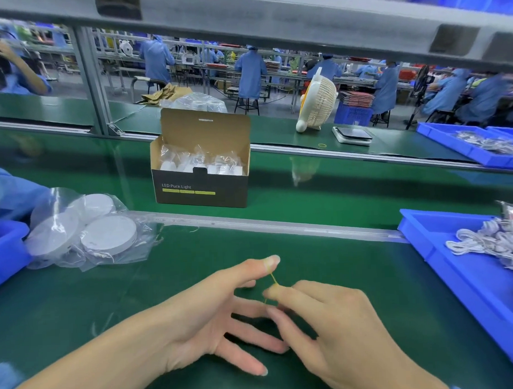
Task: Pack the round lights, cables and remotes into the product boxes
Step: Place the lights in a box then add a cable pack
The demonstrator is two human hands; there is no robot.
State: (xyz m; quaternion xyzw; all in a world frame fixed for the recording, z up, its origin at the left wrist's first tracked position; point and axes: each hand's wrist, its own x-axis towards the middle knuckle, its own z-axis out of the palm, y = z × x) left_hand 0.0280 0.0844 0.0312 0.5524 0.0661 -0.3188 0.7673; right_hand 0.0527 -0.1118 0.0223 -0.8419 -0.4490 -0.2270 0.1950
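The open black box [202, 178] standing on the green belt [336, 191] reads "LED Puck Light" on its front, with yellow label strips below too small to read, and white round lights in clear bags fill it under the raised brown flap. More bagged round lights [85, 232] lie at the near left beside a blue bin [4, 252], and white cables [495, 241] sit in the blue tray [456, 274] at the right edge, leaving bare green mat [194, 269] between. Over that mat the left hand [201, 321] is spread with a thin yellow rubber band [273, 279] hooked on its thumb, and the right hand [335, 331] pinches the band's other end.
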